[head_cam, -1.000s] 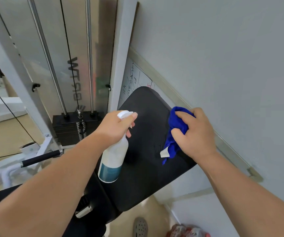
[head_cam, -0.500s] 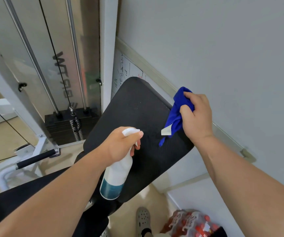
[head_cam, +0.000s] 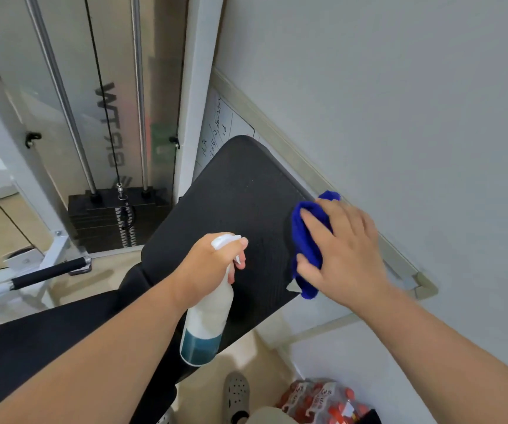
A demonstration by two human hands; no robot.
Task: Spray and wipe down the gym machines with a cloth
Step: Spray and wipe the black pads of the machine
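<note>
Blue cloth (head_cam: 306, 240), bunched, is pressed flat against the right edge of the black bench pad (head_cam: 231, 209) by the right hand (head_cam: 343, 255), whose fingers are spread over it with the thumb tucked under the lower fold. A white spray bottle (head_cam: 206, 319) with teal liquid at its bottom is gripped by the left hand (head_cam: 209, 267), fingers wrapped round the neck and one on the trigger, the nozzle aimed at the pad's middle. A weight stack (head_cam: 108, 218) is seen behind the pad, at the left, and a framed whiteboard (head_cam: 219, 123) against the wall
</note>
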